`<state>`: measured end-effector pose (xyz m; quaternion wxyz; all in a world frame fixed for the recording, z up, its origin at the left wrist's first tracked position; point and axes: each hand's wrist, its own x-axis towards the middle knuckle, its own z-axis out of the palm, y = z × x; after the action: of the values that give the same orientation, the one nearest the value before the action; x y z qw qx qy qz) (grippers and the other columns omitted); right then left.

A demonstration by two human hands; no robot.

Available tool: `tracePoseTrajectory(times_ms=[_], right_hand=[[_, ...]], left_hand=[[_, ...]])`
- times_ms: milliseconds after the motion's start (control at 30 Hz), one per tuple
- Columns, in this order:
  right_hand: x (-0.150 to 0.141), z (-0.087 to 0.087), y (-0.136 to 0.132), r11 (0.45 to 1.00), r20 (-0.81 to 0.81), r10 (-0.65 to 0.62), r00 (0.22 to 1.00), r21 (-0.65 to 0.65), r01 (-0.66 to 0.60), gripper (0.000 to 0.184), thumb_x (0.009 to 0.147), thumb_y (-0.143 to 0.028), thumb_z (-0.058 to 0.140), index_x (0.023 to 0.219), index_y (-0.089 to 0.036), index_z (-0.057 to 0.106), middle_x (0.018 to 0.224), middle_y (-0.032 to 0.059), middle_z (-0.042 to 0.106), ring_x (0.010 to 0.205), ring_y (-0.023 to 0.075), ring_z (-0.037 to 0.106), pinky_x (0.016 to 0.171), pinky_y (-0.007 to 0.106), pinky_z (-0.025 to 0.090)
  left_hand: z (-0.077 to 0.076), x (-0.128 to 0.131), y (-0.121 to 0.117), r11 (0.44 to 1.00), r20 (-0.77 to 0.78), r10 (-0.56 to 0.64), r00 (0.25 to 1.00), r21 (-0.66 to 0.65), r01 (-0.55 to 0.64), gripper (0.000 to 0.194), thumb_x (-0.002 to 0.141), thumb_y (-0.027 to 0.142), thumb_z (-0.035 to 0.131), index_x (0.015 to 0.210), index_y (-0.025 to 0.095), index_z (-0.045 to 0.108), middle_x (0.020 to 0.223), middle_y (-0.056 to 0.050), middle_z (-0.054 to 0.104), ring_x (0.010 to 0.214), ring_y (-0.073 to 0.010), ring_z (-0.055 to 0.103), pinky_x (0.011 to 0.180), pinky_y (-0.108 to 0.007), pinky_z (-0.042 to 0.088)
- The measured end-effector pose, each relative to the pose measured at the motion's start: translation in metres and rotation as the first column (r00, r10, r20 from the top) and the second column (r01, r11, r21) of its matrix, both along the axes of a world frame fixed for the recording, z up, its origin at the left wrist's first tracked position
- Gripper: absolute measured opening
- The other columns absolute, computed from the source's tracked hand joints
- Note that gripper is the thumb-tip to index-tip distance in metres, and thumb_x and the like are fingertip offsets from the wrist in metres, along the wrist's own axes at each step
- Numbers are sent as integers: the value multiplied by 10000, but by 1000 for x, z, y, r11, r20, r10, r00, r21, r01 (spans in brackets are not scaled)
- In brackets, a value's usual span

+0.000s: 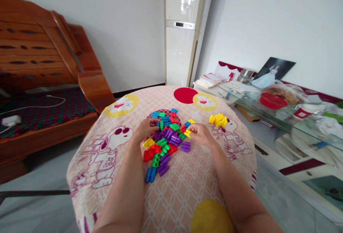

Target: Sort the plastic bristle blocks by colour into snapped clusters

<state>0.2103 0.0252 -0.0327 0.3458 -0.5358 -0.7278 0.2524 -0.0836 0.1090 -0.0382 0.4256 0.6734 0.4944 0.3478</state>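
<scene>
A pile of small plastic building pieces [166, 138] in blue, green, red, purple and yellow lies on a cartoon-print tablecloth [174, 190]. My left hand [146, 127] rests at the pile's left edge, fingers curled among the pieces. At the pile's right edge my right hand [200, 133] has its fingers pinched on a yellow piece [188, 133]. A separate cluster of yellow pieces [218, 120] sits on the cloth to the right, apart from both hands.
A wooden bench [40, 83] with a charger and cable stands at the left. A tall white air conditioner [182, 29] is behind the table. At the right a glass-topped cabinet [281, 115] carries papers, a red bowl, a photo and bags.
</scene>
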Motion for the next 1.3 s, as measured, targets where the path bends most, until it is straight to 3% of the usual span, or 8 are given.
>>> tracePoseTrajectory(times_ms=[233, 433, 600, 667, 800, 967, 1167, 1300], right_hand=[[47, 4, 5, 960, -74, -264, 962, 77, 270, 232, 687, -217, 555, 856, -195, 712, 782, 20, 724, 723, 175, 654, 670, 266, 492], [80, 4, 10, 839, -273, -459, 845, 179, 513, 204, 686, -326, 579, 802, -191, 679, 807, 48, 734, 743, 200, 679, 720, 312, 527], [106, 21, 30, 741, -238, -569, 787, 268, 616, 225, 687, -321, 588, 806, -176, 713, 815, 66, 749, 748, 216, 683, 730, 323, 525], [115, 30, 44, 749, -154, -582, 799, 282, 600, 216, 683, -270, 577, 798, -167, 727, 830, 76, 756, 770, 221, 689, 748, 320, 525], [129, 43, 70, 822, 70, -544, 836, 247, 514, 242, 664, -149, 537, 780, -163, 748, 852, 77, 768, 799, 208, 696, 770, 297, 523], [140, 39, 84, 882, 301, -468, 831, 114, 456, 255, 654, -93, 543, 754, -179, 761, 785, 50, 766, 758, 188, 703, 683, 250, 519], [143, 28, 87, 890, 362, -438, 823, 47, 454, 254, 672, -96, 547, 758, -162, 777, 741, 55, 764, 694, 180, 699, 625, 228, 505], [140, 31, 86, 884, 362, -448, 817, 44, 465, 251, 758, -135, 538, 801, -148, 785, 826, 71, 779, 813, 198, 722, 728, 255, 530]], left_hand=[[12, 6, -8, 997, 62, 17, 998, -77, -13, 420, 519, 318, 732, 909, 163, 741, 780, -25, 744, 760, -230, 690, 688, -318, 548], [14, 7, -11, 997, 79, 15, 997, -82, -9, 417, 521, 322, 731, 905, 158, 723, 733, -12, 718, 718, -211, 674, 646, -297, 531], [6, 2, -5, 996, 63, 2, 998, -84, 4, 467, 523, 346, 736, 949, 159, 712, 795, -28, 731, 697, -203, 667, 615, -290, 518], [4, 1, -4, 997, 56, 6, 998, -72, -2, 475, 523, 353, 739, 955, 160, 715, 821, -33, 737, 707, -206, 672, 623, -293, 522], [4, 1, -4, 999, 59, -6, 998, -45, 9, 426, 529, 345, 732, 912, 157, 721, 830, -34, 744, 755, -216, 684, 676, -309, 538], [2, 1, -4, 998, 70, -25, 997, -53, 28, 420, 549, 321, 719, 935, 155, 714, 802, -25, 740, 766, -219, 692, 683, -318, 549], [2, 0, -3, 997, 73, -38, 997, -57, 43, 421, 549, 321, 725, 933, 150, 706, 785, -28, 731, 756, -220, 690, 676, -318, 546], [1, 1, -3, 998, 68, -34, 997, -56, 38, 442, 548, 355, 726, 940, 153, 699, 793, -27, 727, 753, -214, 683, 686, -319, 538]])
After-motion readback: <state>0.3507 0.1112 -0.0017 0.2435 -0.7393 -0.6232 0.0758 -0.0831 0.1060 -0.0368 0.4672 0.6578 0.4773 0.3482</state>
